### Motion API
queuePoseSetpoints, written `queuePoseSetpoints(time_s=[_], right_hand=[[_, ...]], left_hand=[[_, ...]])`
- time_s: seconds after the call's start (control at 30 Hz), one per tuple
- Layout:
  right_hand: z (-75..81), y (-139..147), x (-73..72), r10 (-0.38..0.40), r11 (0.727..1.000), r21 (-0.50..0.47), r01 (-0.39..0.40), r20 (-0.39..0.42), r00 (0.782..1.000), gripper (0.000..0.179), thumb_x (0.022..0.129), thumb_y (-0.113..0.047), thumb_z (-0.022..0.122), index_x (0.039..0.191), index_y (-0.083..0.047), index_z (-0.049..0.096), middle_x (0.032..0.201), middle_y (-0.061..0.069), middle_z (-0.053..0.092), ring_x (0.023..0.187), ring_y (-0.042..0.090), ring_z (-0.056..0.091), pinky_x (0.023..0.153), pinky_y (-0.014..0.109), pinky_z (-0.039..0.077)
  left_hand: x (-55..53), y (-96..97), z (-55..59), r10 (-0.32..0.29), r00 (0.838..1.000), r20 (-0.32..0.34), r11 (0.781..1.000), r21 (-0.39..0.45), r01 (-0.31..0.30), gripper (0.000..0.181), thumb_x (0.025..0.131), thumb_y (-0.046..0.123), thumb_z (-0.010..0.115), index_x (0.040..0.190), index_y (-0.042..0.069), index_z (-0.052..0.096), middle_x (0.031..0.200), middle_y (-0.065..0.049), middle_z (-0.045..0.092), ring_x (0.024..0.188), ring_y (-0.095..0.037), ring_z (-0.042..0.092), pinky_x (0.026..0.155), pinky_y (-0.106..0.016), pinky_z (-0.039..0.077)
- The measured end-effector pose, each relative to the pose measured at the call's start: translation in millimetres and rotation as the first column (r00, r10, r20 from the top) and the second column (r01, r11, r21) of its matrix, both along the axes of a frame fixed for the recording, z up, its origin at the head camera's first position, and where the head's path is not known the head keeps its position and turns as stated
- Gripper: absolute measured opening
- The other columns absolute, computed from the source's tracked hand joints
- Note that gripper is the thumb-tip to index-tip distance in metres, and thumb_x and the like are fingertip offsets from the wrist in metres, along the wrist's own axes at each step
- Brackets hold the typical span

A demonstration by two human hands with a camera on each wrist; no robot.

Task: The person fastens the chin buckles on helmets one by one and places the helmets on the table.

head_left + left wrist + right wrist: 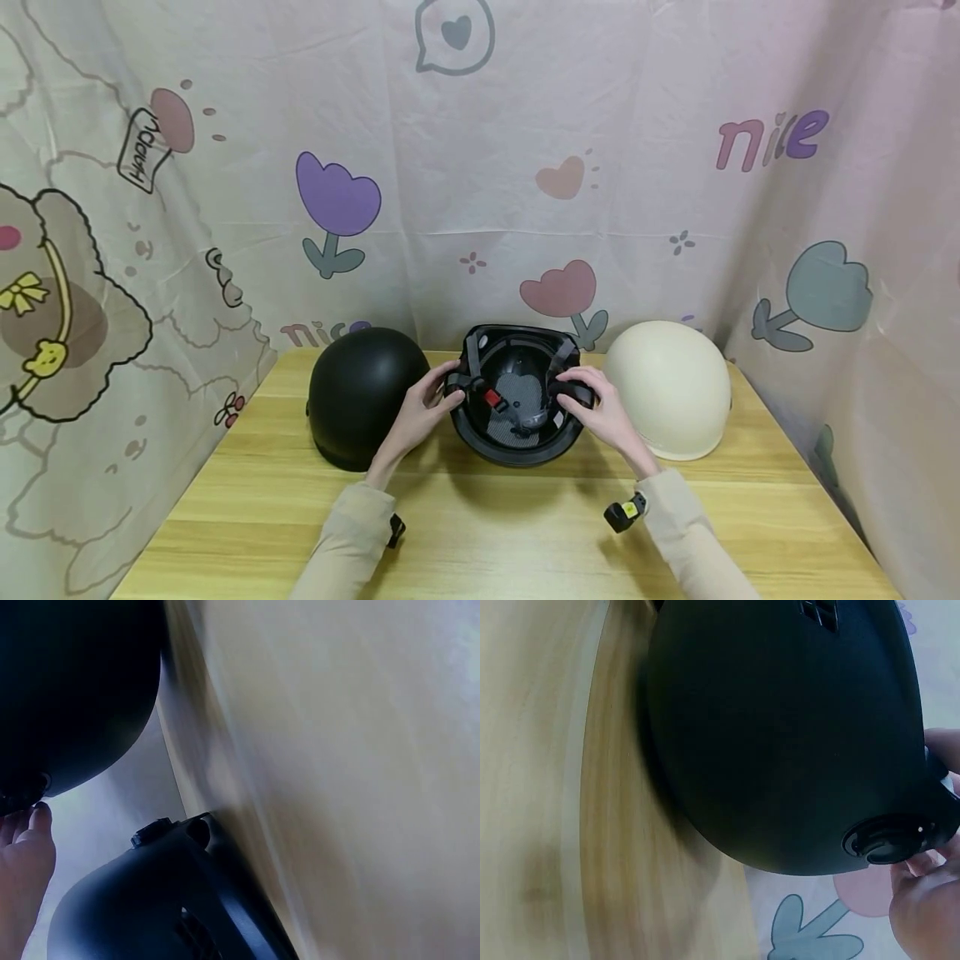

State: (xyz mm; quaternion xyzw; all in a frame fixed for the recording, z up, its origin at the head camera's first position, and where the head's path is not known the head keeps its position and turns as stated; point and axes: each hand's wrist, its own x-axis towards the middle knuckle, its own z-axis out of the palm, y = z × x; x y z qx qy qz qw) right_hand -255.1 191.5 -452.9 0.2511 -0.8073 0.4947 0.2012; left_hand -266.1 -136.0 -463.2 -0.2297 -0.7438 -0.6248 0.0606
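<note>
A black helmet [517, 454] is held at the middle of the table, its inside turned toward me. Grey straps [474, 354] and a red buckle [494, 399] show within it. My left hand [417, 417] grips its left side, thumb in front near the strap. On the right side, my right hand [602, 408] pinches the edge by a dark pad [573, 393]. The right wrist view shows the smooth outer shell [780, 742], with a round pivot [885, 838] beside the fingers. In the left wrist view, fingertips [41, 817] touch the shell's lower edge.
Another black helmet [367, 396] stands close on the left, dome up. To the right is a cream helmet [667, 392], also dome up. The wooden table [495, 542] ends at a printed cloth backdrop [450, 167]. Small black cameras [625, 512] are strapped at the wrists.
</note>
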Motion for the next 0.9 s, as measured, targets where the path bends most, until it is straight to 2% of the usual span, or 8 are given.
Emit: queuePoseSetpoints(time_s=[0.07,0.2,0.3,0.47,0.63,0.8,0.9], right_hand=[[-1.2,1,2.0,0.002,1.0,-0.02,-0.001,0.033,0.999,0.027,0.089,-0.003,0.074,0.116,-0.004,0.071,0.122,0.015,0.068,0.123,0.029,0.053,0.106,0.013,0.034],[-3.5,4,5.6,0.009,0.999,-0.036,-0.006,0.087,0.996,0.032,0.089,-0.006,0.074,0.121,-0.005,0.068,0.131,0.018,0.064,0.131,0.029,0.05,0.109,0.008,0.031],[-4.9,6,7.3,0.039,0.998,-0.051,-0.034,0.106,0.994,0.036,0.09,-0.005,0.073,0.125,-0.003,0.066,0.136,0.02,0.059,0.137,0.034,0.045,0.111,0.007,0.029],[-6.7,11,9.1,0.099,0.994,-0.063,-0.091,0.141,0.985,0.044,0.091,-0.003,0.071,0.133,0.001,0.06,0.147,0.025,0.05,0.143,0.042,0.036,0.112,0.004,0.026],[-4.6,19,12.9,0.145,0.989,-0.019,-0.144,0.184,0.972,0.054,0.093,-0.006,0.07,0.143,0.004,0.051,0.157,0.027,0.037,0.148,0.049,0.025,0.111,0.002,0.022],[-2.4,27,15.3,0.144,0.988,0.016,-0.152,0.228,0.963,0.059,0.094,-0.009,0.07,0.148,-0.001,0.047,0.161,0.026,0.033,0.15,0.048,0.024,0.11,0.003,0.022],[-1.6,28,16.0,0.115,0.992,0.029,-0.126,0.243,0.963,0.057,0.094,-0.011,0.07,0.147,-0.004,0.049,0.16,0.024,0.036,0.15,0.045,0.029,0.112,0.008,0.025]], left_hand=[[1.0,-0.9,-1.2,0.0,1.0,0.021,1.0,0.001,0.0,0.058,0.098,0.011,0.066,0.152,0.007,0.043,0.158,-0.017,0.043,0.15,-0.031,0.035,0.119,-0.041,0.03],[1.9,-3.1,-5.1,-0.029,0.998,0.055,0.999,0.017,0.028,0.061,0.1,0.013,0.063,0.155,0.01,0.038,0.161,-0.013,0.039,0.151,-0.03,0.035,0.115,-0.022,0.037],[2.7,-4.2,-6.8,-0.049,0.996,0.073,0.999,0.021,0.048,0.062,0.101,0.015,0.062,0.157,0.014,0.035,0.163,-0.011,0.036,0.151,-0.029,0.034,0.109,-0.011,0.037],[4.6,-5.4,-6.9,-0.07,0.993,0.092,0.997,0.019,0.068,0.064,0.102,0.016,0.061,0.159,0.016,0.032,0.165,-0.01,0.032,0.153,-0.027,0.03,0.11,-0.01,0.035],[5.3,-5.8,-8.4,-0.086,0.992,0.09,0.996,0.026,0.084,0.065,0.102,0.016,0.06,0.159,0.014,0.029,0.167,-0.013,0.027,0.154,-0.027,0.027,0.109,-0.009,0.035],[6.1,-6.0,-8.9,-0.092,0.992,0.083,0.996,0.03,0.089,0.066,0.102,0.015,0.06,0.16,0.008,0.027,0.167,-0.013,0.028,0.154,-0.028,0.027,0.109,-0.008,0.034],[6.9,-6.4,-8.8,-0.088,0.993,0.077,0.996,0.023,0.086,0.066,0.102,0.015,0.059,0.16,0.011,0.028,0.166,-0.013,0.028,0.153,-0.028,0.027,0.109,-0.008,0.034]])
